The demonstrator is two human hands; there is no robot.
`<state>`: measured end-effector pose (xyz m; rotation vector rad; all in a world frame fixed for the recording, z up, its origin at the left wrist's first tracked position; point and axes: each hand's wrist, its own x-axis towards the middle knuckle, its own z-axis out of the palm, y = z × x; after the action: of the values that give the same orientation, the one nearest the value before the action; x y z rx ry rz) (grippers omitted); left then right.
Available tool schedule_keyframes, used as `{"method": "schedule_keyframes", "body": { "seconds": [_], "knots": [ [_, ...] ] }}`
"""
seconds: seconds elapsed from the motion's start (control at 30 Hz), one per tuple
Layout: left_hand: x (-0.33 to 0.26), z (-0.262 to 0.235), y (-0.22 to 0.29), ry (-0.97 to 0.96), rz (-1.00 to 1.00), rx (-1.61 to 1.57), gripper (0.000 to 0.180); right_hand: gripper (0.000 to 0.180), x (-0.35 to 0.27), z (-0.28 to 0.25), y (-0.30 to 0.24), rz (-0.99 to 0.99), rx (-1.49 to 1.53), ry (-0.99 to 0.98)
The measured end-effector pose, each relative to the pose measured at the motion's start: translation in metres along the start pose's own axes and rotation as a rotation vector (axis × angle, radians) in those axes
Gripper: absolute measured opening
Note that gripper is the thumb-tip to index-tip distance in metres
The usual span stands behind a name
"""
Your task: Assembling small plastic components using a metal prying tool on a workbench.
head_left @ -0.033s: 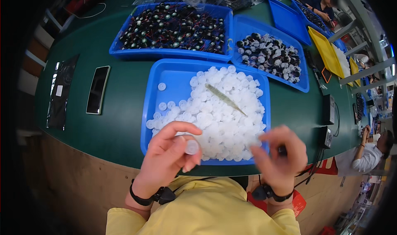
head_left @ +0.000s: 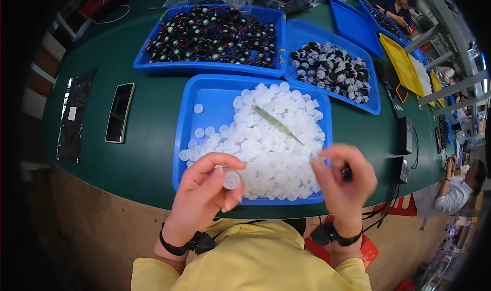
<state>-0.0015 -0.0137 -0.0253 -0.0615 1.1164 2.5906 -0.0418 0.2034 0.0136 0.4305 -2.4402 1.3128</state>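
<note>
A dark green table [head_left: 148,153] with a smooth matte top carries several shallow blue plastic trays. The nearest tray [head_left: 204,99], rectangular with a raised rim, holds a heap of small round white plastic caps [head_left: 276,147], translucent and ribbed, with a thin greenish stick [head_left: 276,123] lying slantwise across the heap. Behind this tray sits a longer blue tray [head_left: 153,60] filled with small dark round parts trailing red and black wires; behind it to the right, another blue tray [head_left: 376,104] holds black-and-white round pieces. To the left of the nearest tray lie a flat black phone [head_left: 119,112] with a glossy face and, farther left, a dark shiny plastic bag [head_left: 74,117].

Over the near edge of the nearest tray, the left hand [head_left: 204,196] pinches one white cap [head_left: 231,180] between thumb and fingers [head_left: 225,160], closed around it. The right hand [head_left: 345,181], over the tray's near right corner, has its fingers curled tight on a small dark part [head_left: 347,173], mostly hidden. Both wrists wear black bands; yellow sleeves show below. Another person in a white top sits far right of the tray.
</note>
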Motion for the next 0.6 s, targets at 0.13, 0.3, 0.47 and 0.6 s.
{"method": "schedule_keyframes", "body": {
  "seconds": [0.13,0.3,0.47,0.6],
  "knots": [
    [0.006,0.003,-0.002,0.087,-0.024,-0.053,0.034,0.011,0.021,0.02,0.043,0.028,-0.197,-0.163],
    [0.001,-0.006,0.003,-0.1,-0.056,-0.004,0.029,0.019,0.045,0.052,0.059,-0.063,-0.504,-0.453],
    [-0.001,-0.005,0.002,-0.038,-0.101,0.054,0.028,0.021,0.055,0.054,0.062,-0.226,-0.633,-0.548],
    [0.001,-0.003,0.001,0.025,-0.1,0.08,0.031,0.02,0.055,0.055,0.062,-0.4,-0.715,-0.549]
  ]
}}
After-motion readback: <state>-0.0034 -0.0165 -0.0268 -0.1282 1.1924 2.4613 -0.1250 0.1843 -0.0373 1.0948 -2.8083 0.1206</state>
